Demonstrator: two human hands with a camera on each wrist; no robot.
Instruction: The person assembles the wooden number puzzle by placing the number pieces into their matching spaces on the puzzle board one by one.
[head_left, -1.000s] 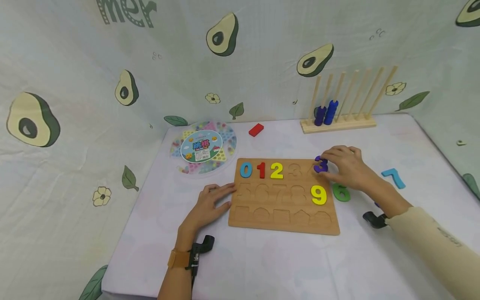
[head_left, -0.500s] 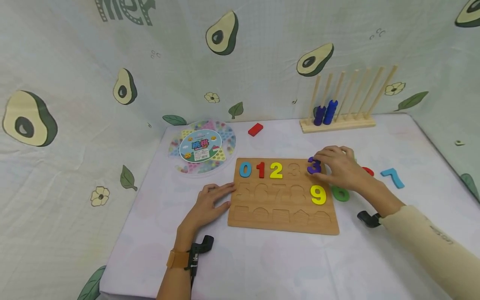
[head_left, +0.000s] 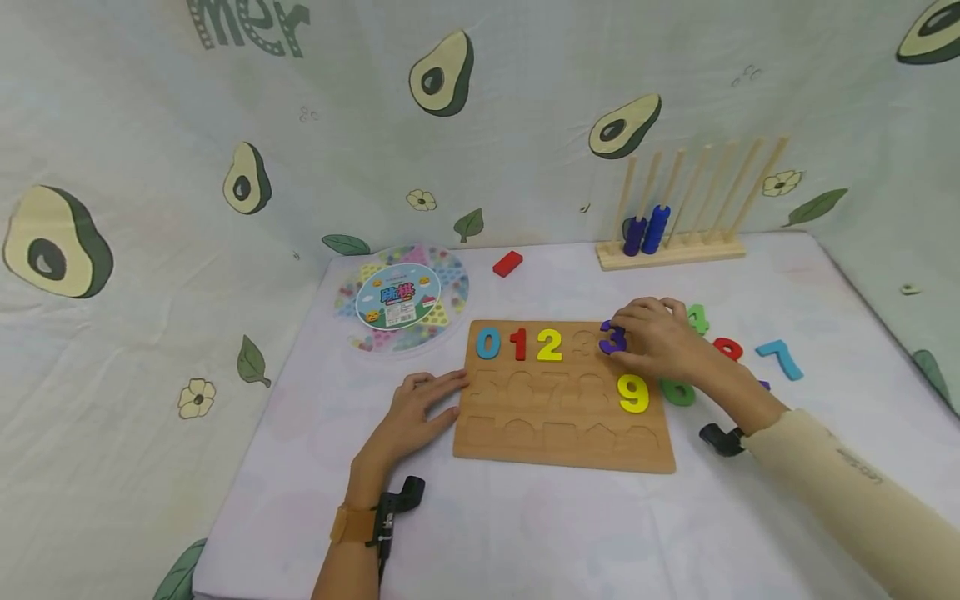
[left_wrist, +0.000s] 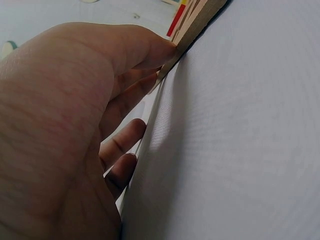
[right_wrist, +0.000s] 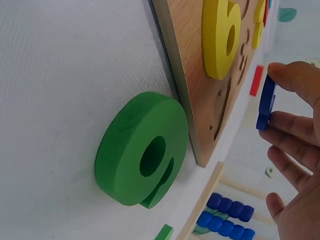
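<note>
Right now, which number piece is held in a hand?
The purple 3, pinched in the right hand; the other visible ones lie on the wooden board or the table.

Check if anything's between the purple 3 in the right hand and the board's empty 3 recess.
Nothing visible. The right hand pinches the purple 3 just right of the 3 recess in the head view. The yellow 2, past the recess, and the yellow 9, one row down, both lie off that path.
</note>
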